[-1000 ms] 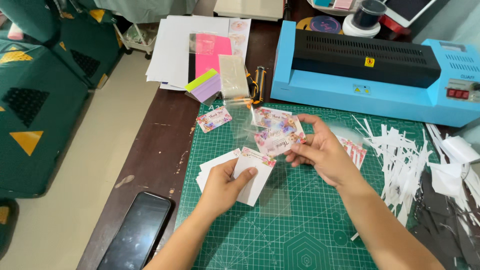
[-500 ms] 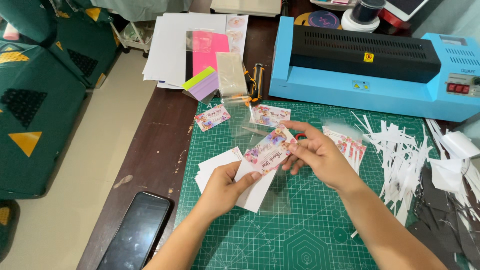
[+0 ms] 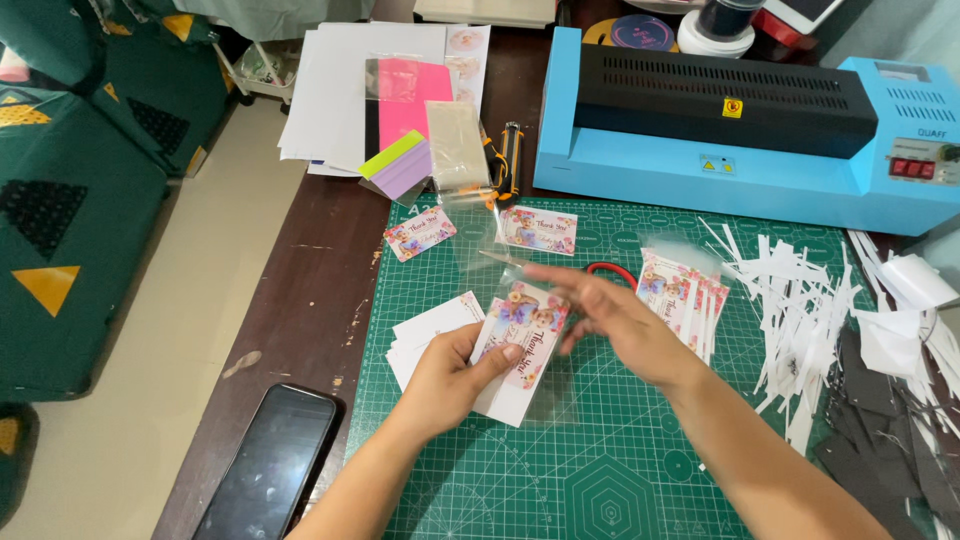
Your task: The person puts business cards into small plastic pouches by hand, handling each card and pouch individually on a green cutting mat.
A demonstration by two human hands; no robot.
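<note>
Over the green mat [image 3: 600, 470], the left hand [image 3: 450, 375] has its fingers closed on a floral card [image 3: 527, 335] atop white cards [image 3: 432, 330]. The right hand [image 3: 620, 320], fingers loosely spread and holding nothing, hovers just beside the card, before the laminator [image 3: 740, 140].

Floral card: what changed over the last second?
The floral card came down from the right hand onto the white card stack; the left hand now pins it with the thumb. Right hand let go, fingers now open above it. Phone, laminator and paper strips unchanged.
</note>
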